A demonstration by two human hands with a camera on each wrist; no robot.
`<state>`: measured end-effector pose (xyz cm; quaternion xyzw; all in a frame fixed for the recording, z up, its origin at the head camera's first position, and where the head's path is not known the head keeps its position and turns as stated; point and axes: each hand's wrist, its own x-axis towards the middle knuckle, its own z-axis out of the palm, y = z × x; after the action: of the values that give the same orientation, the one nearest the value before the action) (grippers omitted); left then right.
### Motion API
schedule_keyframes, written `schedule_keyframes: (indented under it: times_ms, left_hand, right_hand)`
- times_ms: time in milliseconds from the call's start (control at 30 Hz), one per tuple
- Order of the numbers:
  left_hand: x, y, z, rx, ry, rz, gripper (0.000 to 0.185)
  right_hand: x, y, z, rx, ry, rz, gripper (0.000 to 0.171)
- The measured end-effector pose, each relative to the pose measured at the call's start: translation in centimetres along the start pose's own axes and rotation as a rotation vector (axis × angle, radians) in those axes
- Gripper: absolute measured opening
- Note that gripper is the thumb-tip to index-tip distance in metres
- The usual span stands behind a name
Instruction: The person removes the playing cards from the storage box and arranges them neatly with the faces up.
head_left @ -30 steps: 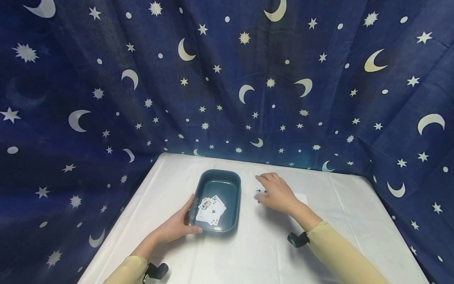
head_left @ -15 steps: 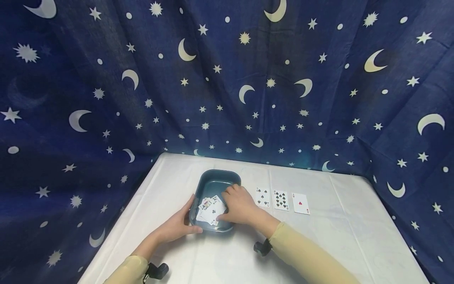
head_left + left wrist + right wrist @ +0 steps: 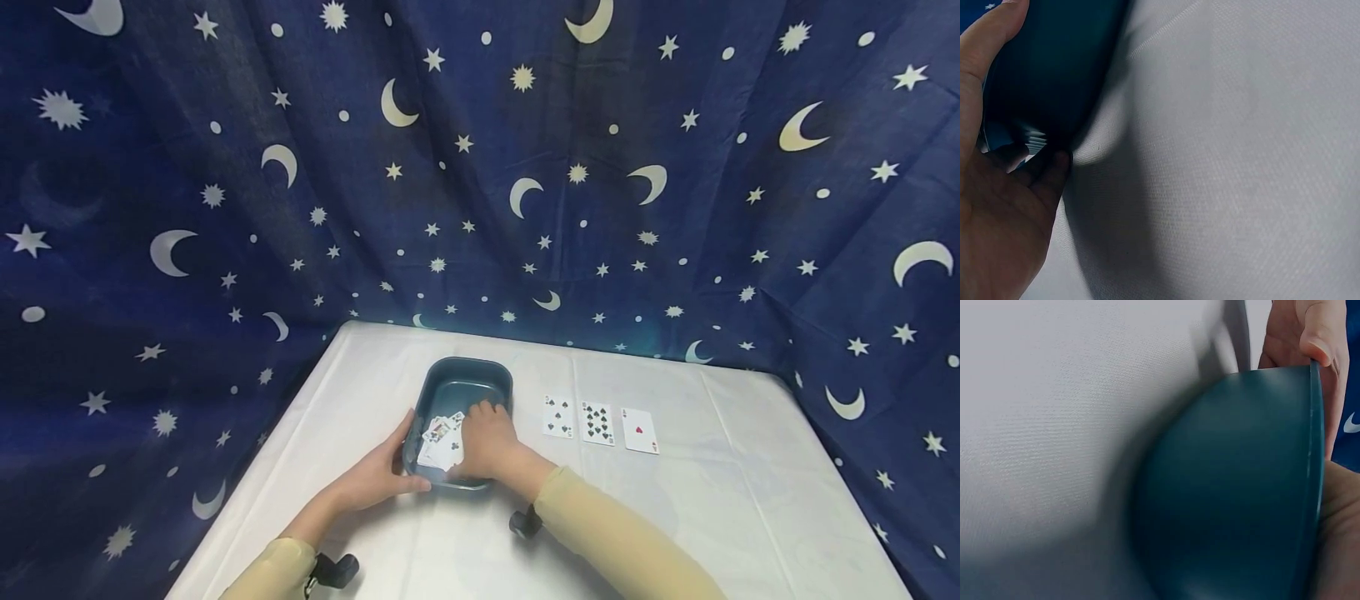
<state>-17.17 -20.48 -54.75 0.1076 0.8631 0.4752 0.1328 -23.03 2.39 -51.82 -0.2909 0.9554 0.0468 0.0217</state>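
Note:
A deep teal tray (image 3: 467, 367) with rounded corners stands on the white-covered table. My left hand (image 3: 375, 477) grips its near left corner, thumb at the near rim and fingers along the side. Inside lie overlapping playing cards (image 3: 439, 454), face up, a black-suit one on top. My right hand (image 3: 489, 442) reaches over the right rim into the tray, fingers bent down over the cards' right part. Its fingertips are hidden, so whether it pinches a card cannot be seen. The right wrist view shows the tray's outer wall (image 3: 1229, 481) and the left thumb (image 3: 1318, 347) at the rim.
Right of the tray three face-up cards lie in a row: a black-suit card (image 3: 557, 417), another with more pips (image 3: 597, 423), and an ace of hearts (image 3: 639, 430). A dark blue curtain (image 3: 480, 167) with moons and stars hangs behind the white tablecloth (image 3: 720, 500).
My right hand has left the leftmost card of the row and moved left into the tray, then further over the cards there. The left hand keeps its hold on the tray.

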Motion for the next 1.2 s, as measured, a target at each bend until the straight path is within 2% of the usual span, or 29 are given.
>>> schedule_keyframes:
  times_ms: [367, 533, 1200]
  left_hand:
    - [0.0, 0.2, 0.0, 0.006, 0.001, 0.006, 0.126]
    - [0.0, 0.1, 0.0, -0.002, -0.007, 0.013, 0.126]
    - [0.1, 0.0, -0.1, -0.024, -0.010, 0.008, 0.126]
  right_hand:
    - [0.3, 0.9, -0.4, 0.091, -0.055, -0.023, 0.096]
    - [0.3, 1.1, -0.6, 0.129, -0.071, -0.019, 0.099]
    - [0.5, 1.0, -0.4, 0.150, -0.042, 0.005, 0.100]
